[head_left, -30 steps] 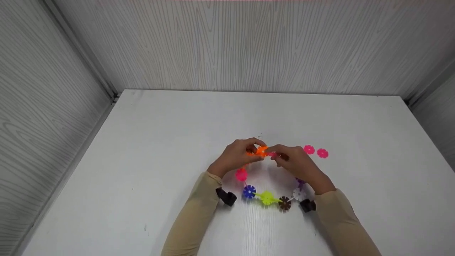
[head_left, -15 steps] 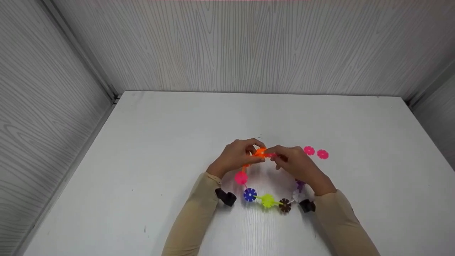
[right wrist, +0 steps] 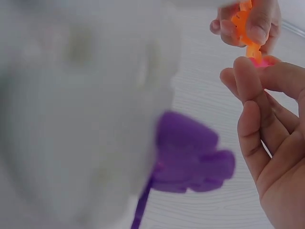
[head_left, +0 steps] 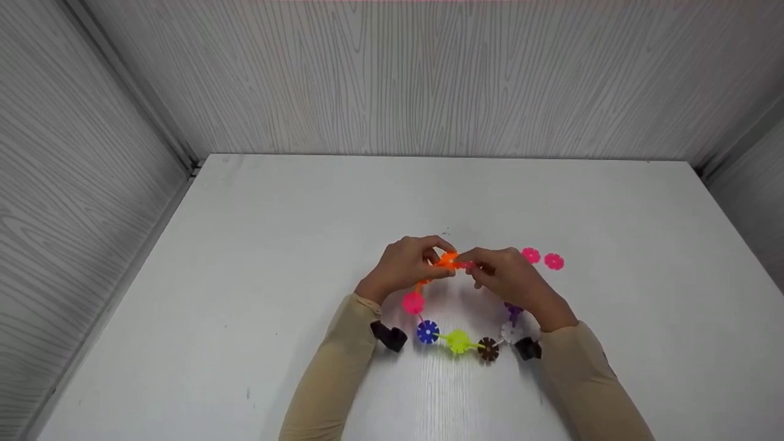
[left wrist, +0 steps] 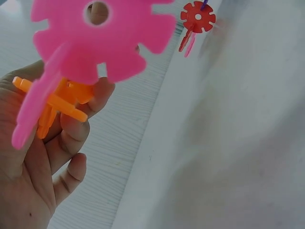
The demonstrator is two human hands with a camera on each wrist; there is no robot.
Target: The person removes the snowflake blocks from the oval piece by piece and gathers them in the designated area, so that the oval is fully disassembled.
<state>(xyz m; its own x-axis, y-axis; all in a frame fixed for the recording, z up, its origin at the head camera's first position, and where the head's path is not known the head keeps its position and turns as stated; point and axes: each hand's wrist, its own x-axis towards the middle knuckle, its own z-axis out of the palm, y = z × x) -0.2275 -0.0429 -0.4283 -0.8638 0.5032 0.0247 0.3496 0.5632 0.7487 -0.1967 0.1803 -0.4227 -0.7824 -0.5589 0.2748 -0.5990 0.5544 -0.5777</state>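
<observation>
The left hand [head_left: 405, 264] pinches an orange disc [head_left: 449, 260]; at its 3 o'clock, the right hand [head_left: 513, 277] pinches a pink piece [head_left: 469, 266]. A multicoloured disc chain [head_left: 458, 342] curves toward 6 o'clock over the tabletop [head_left: 306, 214]. Two pink discs [head_left: 531, 255] lie at the right hand's 2 o'clock.

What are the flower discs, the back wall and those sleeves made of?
Flower discs: most likely moulded plastic, smooth and fairly matte; even colour and clean-edged notches suggest it.
Back wall: a board with a matte-looking finish, showing wood grain; veneer or printed laminate, I can't tell.
Sleeves: matte fabric, creasing softly near the cuffs; fibre unclear.
</observation>
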